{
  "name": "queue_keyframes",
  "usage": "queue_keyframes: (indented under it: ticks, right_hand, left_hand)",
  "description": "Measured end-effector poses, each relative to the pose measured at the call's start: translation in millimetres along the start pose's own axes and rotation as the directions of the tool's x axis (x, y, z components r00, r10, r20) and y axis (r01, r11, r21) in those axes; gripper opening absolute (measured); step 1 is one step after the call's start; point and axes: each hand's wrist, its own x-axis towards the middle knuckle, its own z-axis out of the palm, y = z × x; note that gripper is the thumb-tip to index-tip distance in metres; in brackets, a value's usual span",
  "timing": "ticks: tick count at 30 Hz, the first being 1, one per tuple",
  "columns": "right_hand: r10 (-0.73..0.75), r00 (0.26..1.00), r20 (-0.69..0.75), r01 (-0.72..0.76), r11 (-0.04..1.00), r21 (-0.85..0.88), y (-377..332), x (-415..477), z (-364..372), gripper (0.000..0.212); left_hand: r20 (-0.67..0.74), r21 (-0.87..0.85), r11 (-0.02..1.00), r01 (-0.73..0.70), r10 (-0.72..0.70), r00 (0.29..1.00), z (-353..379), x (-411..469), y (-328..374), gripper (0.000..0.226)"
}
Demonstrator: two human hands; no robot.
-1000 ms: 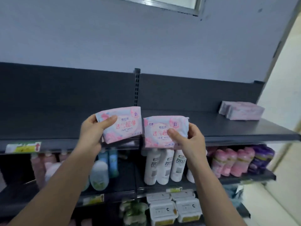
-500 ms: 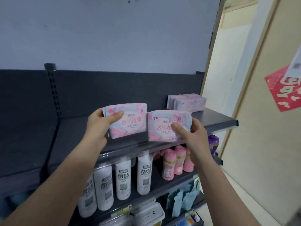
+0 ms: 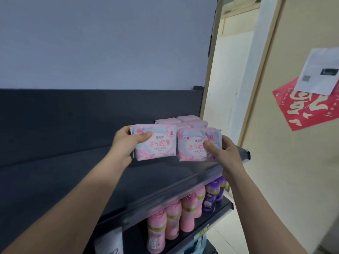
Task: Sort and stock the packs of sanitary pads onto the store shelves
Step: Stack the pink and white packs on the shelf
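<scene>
1. Your left hand [image 3: 126, 143] holds the left pack [image 3: 156, 145] by its left edge. The thumb lies across the front face near the top left corner, and the other fingers are curled behind the pack, so you pinch it between them.
2. Your right hand [image 3: 226, 154] holds the right pack [image 3: 194, 143] by its right edge. The thumb presses on the front face and the other fingers wrap behind the right side, mostly hidden.
3. Both packs stand upright with the printed face toward you, side by side with only a narrow gap. The left pack is slightly higher.
4. The packs are over the right end of the top shelf [image 3: 88, 173], behind its front edge. I cannot tell if their bottom edges touch the shelf.
5. Just behind them, in the back right corner of the shelf, is a stack [image 3: 185, 120] of similar pink packs lying flat.
6. On the lower shelf [image 3: 222, 208] stand pink bottles [image 3: 172, 217] and, at the right end, purple bottles [image 3: 212, 193].
7. On the door [image 3: 293, 180] at the right hang a red paper [image 3: 308, 107] and a white sheet [image 3: 319, 70] which overlaps its top.
</scene>
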Motion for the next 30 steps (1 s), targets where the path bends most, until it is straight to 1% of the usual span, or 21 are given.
queue_keyframes:
  ticks: [3,6,9,11,15,18,20,23,27,28,29,30]
  right_hand:
    - [0.038,0.999,-0.019,-0.038,0.999,0.009,16,34,-16,0.033]
    - [0.06,0.998,-0.014,-0.06,0.998,0.0,33,69,-31,0.035]
    - [0.097,0.994,0.048,-0.095,0.995,-0.038,50,106,-47,0.033]
    - [0.135,0.987,0.089,-0.132,0.99,-0.042,59,129,-54,0.037]
    - [0.17,0.962,0.212,-0.165,0.985,-0.043,74,173,-71,0.048]
    - [0.205,0.93,0.305,-0.195,0.979,-0.063,83,200,-79,0.048]
    - [0.239,0.897,0.371,-0.211,0.971,-0.115,89,215,-81,0.046]
    - [0.265,0.862,0.433,-0.213,0.963,-0.166,94,229,-82,0.045]
    - [0.246,0.856,0.455,-0.173,0.965,-0.195,95,236,-80,0.043]
    - [0.24,0.855,0.46,-0.158,0.965,-0.209,95,236,-80,0.043]
    - [0.235,0.853,0.467,-0.143,0.964,-0.224,93,235,-81,0.043]
    - [0.226,0.85,0.476,-0.125,0.964,-0.235,93,235,-81,0.043]
  left_hand:
    - [0.012,0.056,0.997,0.045,-0.045,0.999,22,21,-13,0.029]
    - [0.027,0.108,0.992,0.072,-0.075,0.997,39,38,-25,0.031]
    - [0.012,0.153,0.983,0.097,-0.1,0.995,60,54,-40,0.031]
    - [-0.006,0.181,0.978,0.103,-0.104,0.995,73,61,-48,0.03]
    - [-0.088,0.182,0.978,0.097,-0.082,0.993,99,74,-68,0.03]
    - [-0.147,0.228,0.97,0.085,-0.052,0.988,115,80,-80,0.032]
    - [-0.192,0.252,0.965,0.074,-0.025,0.981,123,83,-86,0.038]
    - [-0.242,0.26,0.964,0.057,0.008,0.97,130,83,-93,0.049]
    - [-0.31,0.304,0.953,-0.003,0.102,0.945,139,80,-99,0.062]
    - [-0.319,0.299,0.954,-0.001,0.101,0.942,140,78,-100,0.071]
    - [-0.317,0.285,0.959,0.012,0.082,0.945,141,78,-100,0.075]
    - [-0.294,0.281,0.96,0.021,0.065,0.953,140,78,-100,0.069]
